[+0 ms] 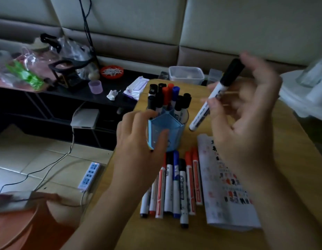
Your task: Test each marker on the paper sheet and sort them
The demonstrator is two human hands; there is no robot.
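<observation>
My right hand (245,112) holds a black-capped white marker (216,94) in its fingertips, tilted, cap up, above the wooden table (228,239). My left hand (138,139) grips the side of a blue pen holder (172,127) that stands full of several black, red and blue markers (167,96). In front of the holder a row of several markers (174,184) lies flat on the table. To their right lies a paper sheet (227,183) covered with coloured scribble marks, partly hidden by my right forearm.
A clear plastic box (186,74) and small containers stand at the table's far edge. Left of the table a dark low shelf (84,95) carries a purple cup (95,86), a red dish, tissues and bags. A power strip (88,175) and cables lie on the floor.
</observation>
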